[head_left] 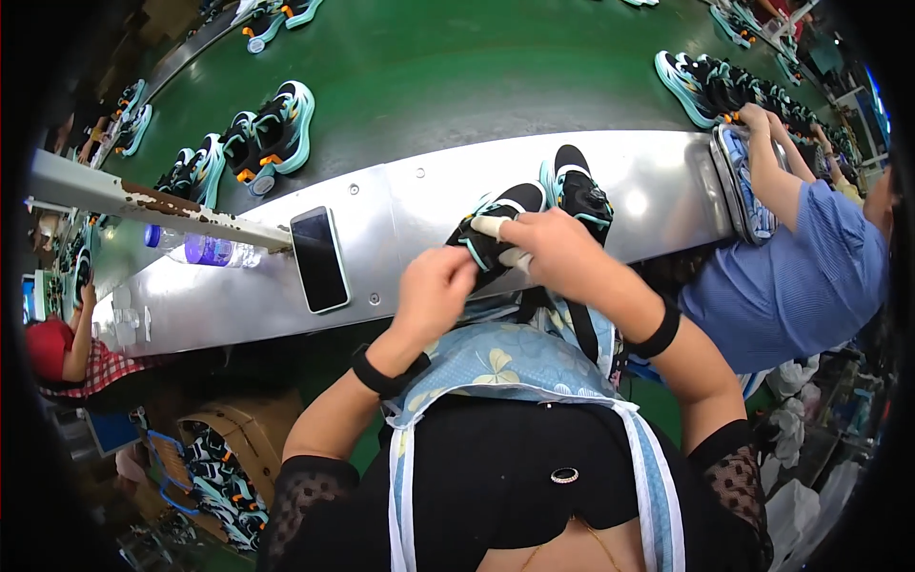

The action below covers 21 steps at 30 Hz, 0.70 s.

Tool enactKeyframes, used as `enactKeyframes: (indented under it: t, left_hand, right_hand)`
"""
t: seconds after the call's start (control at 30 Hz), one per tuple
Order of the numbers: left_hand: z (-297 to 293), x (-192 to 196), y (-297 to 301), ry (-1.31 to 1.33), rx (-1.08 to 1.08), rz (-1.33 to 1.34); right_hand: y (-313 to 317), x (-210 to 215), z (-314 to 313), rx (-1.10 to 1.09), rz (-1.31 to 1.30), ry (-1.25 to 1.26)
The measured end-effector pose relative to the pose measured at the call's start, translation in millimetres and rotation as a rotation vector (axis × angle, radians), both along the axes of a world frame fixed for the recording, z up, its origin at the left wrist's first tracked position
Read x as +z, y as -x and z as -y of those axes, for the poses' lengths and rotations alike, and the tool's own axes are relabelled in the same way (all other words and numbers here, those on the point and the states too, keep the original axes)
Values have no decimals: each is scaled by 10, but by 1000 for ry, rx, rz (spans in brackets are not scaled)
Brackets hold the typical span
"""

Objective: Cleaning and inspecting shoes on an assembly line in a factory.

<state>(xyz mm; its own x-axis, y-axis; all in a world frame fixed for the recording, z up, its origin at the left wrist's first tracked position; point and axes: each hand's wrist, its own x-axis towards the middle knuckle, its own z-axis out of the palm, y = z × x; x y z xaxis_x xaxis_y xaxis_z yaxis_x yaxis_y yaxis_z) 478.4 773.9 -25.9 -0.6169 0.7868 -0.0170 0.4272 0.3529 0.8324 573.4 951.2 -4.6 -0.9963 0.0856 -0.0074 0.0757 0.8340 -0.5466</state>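
Observation:
A black sneaker with a white and teal sole (522, 196) lies tilted on the metal ledge (405, 205) in front of me. My right hand (558, 250), with white covers on its fingertips, grips it around the opening. My left hand (434, 294) is closed in a pinch at the sneaker's near left side, by a teal loop. What its fingertips hold is too small to make out. Just right of it stands a matching sneaker (581, 195), toe pointing away, touched by neither hand.
A phone (320, 259) lies left of my hands, beside a chipped metal bar (162, 205) and a bottle with a purple label (210, 250). Sneakers (276, 133) stand on the green belt (429, 57) beyond. At right, a co-worker in blue (791, 276) reaches over a tray (748, 181).

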Motion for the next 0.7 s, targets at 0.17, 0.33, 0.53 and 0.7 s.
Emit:
enactKeyframes:
  t: [0.17, 0.33, 0.53, 0.7]
  left_hand:
    - [1, -159, -7, 56, -47, -306]
    - [219, 65, -26, 96, -273, -199]
    - [83, 389, 147, -8, -156, 190]
    - [-265, 43, 245, -221, -304, -183]
  right_hand:
    - [-28, -139, 220, -73, -299, -301]
    - [-490, 371, -172, -195, -93, 249]
    - [-984, -124, -290, -246, 102, -187]
    - [-953, -217, 132, -116, 39, -24]
